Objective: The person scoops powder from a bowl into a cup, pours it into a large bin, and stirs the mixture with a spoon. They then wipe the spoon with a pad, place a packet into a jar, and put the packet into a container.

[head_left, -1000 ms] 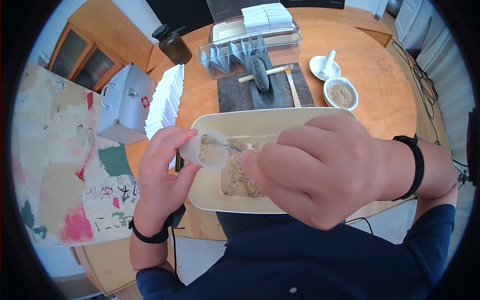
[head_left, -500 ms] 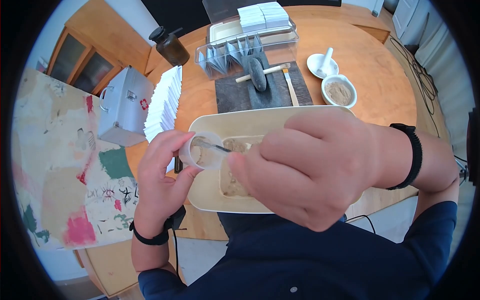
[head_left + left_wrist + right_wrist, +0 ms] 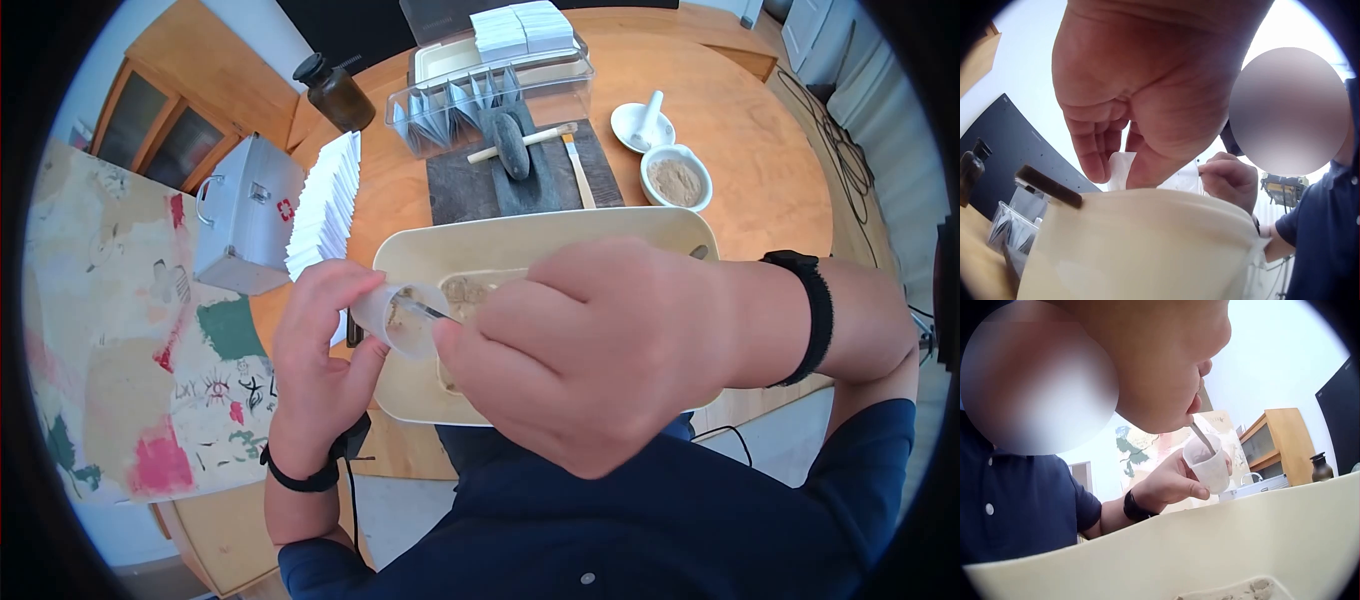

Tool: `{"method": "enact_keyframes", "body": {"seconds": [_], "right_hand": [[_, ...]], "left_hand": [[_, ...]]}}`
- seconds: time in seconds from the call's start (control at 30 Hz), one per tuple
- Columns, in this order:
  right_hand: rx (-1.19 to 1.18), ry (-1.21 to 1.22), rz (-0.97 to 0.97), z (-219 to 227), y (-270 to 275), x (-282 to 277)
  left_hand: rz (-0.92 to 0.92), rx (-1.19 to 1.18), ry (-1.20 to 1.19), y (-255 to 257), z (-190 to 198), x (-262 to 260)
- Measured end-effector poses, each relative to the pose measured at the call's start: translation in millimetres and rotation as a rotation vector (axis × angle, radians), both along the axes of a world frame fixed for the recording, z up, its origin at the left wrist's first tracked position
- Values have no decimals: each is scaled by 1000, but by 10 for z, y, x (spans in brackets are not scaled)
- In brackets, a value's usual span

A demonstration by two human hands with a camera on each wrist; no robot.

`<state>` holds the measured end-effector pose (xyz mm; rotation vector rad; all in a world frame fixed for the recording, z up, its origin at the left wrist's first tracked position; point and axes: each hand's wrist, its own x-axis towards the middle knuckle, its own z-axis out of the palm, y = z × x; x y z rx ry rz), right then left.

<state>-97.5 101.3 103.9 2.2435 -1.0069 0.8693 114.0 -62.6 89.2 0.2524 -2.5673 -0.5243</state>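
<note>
Two bare hands work above one long cream plastic basin (image 3: 455, 232) on a round light-brown wooden bench (image 3: 765, 150). The left hand (image 3: 325, 345) is partly open, its thumb and fingers curved round one small translucent white plastic cup (image 3: 408, 330). The cup is tilted above the basin's left end, its mouth facing the right hand, with pale tan material inside. The right hand (image 3: 620, 350) is nearly closed, pinching one thin grey metal tool (image 3: 428, 309) whose far end is inside the cup. More pale, clumpy material lies in the basin, partly hidden by the right hand.

Beyond the basin is one dark grey flat board (image 3: 450, 185). On it are one narrower dark slab (image 3: 530, 190), one rounded grey stone (image 3: 511, 150) with one pale rod (image 3: 548, 136) across it, and one flat brush with a light wooden handle (image 3: 580, 178). To the right stand one white bowl (image 3: 705, 190) of tan powder and one white dish (image 3: 621, 122) bearing one white pestle (image 3: 652, 112).

Behind the board, one clear plastic box (image 3: 575, 95) holds several grey folded packets, near two stacks of white paper (image 3: 522, 32). To the left are one brown glass bottle (image 3: 338, 98), one row of folded white papers (image 3: 328, 205) and one silver case (image 3: 245, 220) with a red cross.
</note>
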Motion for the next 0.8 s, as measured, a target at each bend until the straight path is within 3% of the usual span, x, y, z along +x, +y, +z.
{"method": "enact_keyframes", "body": {"seconds": [0.17, 0.3, 0.37, 0.5, 0.57, 0.67, 0.8], "right_hand": [[283, -51, 59, 47, -13, -7], [166, 80, 24, 66, 3, -18], [345, -22, 13, 52, -8, -1], [291, -68, 54, 35, 2, -3], [136, 20, -65, 16, -12, 19], [272, -92, 1, 31, -10, 16], [253, -127, -67, 53, 45, 50]], "left_hand": [[28, 30, 31, -11, -7, 8], [25, 26, 24, -6, -20, 9], [29, -9, 27, -21, -13, 5], [10, -7, 2, -22, -32, 0], [4, 10, 70, -24, -42, -10], [23, -5, 73, -33, -47, -1], [-4, -46, 118, -11, -75, -10]]}}
